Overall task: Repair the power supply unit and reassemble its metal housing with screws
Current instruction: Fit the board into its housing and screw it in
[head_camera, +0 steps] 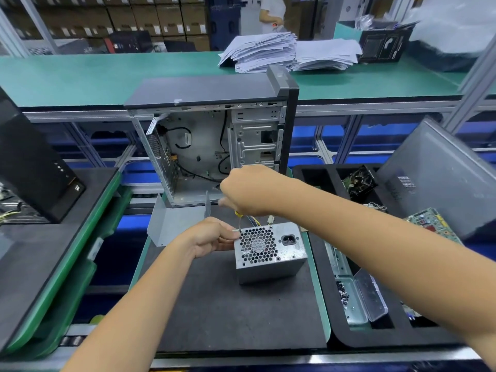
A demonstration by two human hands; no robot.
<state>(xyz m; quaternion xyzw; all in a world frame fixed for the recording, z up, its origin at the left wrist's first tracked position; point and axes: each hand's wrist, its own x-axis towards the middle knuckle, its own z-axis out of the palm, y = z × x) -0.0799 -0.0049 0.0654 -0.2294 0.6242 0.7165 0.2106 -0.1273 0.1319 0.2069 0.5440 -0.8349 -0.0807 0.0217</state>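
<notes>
Power supply unit (269,252) fan grille up, right hand (248,190) fingers gripping upright screwdriver (239,220), left hand (214,234) fingers pinching its tip

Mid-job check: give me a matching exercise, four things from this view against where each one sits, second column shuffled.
Things:
1. power supply
2. computer case
3. paper stacks
4. circuit board

Places:
A. far green shelf
B. right tray, beside a leaning grey panel
C. black mat, under the screwdriver
D. upright and open behind the hands

Pairs: 1-C, 2-D, 3-A, 4-B
</notes>
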